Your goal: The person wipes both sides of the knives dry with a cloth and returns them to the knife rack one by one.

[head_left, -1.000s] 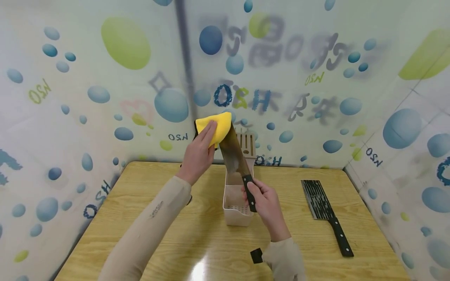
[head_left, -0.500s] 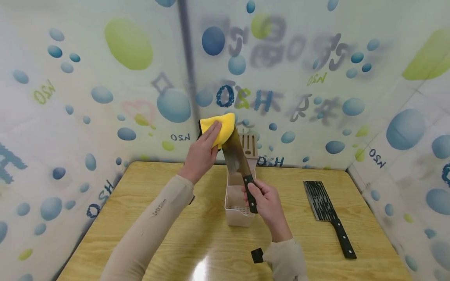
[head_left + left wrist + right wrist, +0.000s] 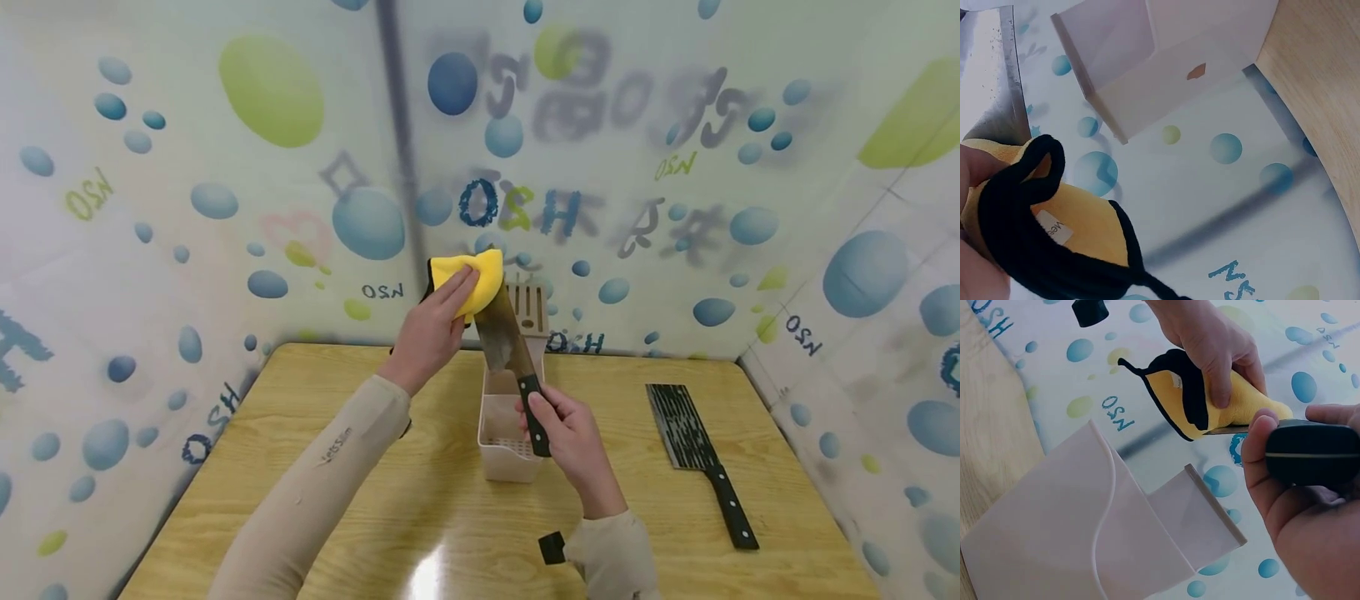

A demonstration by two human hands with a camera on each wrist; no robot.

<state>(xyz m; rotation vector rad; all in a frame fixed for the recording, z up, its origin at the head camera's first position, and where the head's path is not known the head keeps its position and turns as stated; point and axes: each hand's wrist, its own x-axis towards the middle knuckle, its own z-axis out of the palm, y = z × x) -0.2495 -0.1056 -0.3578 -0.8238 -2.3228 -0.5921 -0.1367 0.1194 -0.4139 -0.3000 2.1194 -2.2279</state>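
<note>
My right hand (image 3: 572,437) grips the black handle of a kitchen knife (image 3: 501,337) with a broad steel blade, held tilted above the table. Around the far end of that blade my left hand (image 3: 431,329) pinches a yellow cloth (image 3: 489,279) with black edging, which hides the tip. In the left wrist view the cloth (image 3: 1094,215) shows its dark border and a small white label, beside the blade (image 3: 991,75). From the right wrist view, the thumb of the left hand (image 3: 1219,353) presses the cloth against the blade.
Behind and below the knife stands a pale pink utensil holder (image 3: 510,462) with a slotted top. A second cleaver (image 3: 682,429) with a dark streaked blade lies on the right of the wooden table (image 3: 300,467). A bubble-patterned wall covering (image 3: 637,108) surrounds the table's back and sides.
The left hand and cloth have moved slightly down and right along the blade. The right hand keeps its hold on the knife handle, nearly still.
</note>
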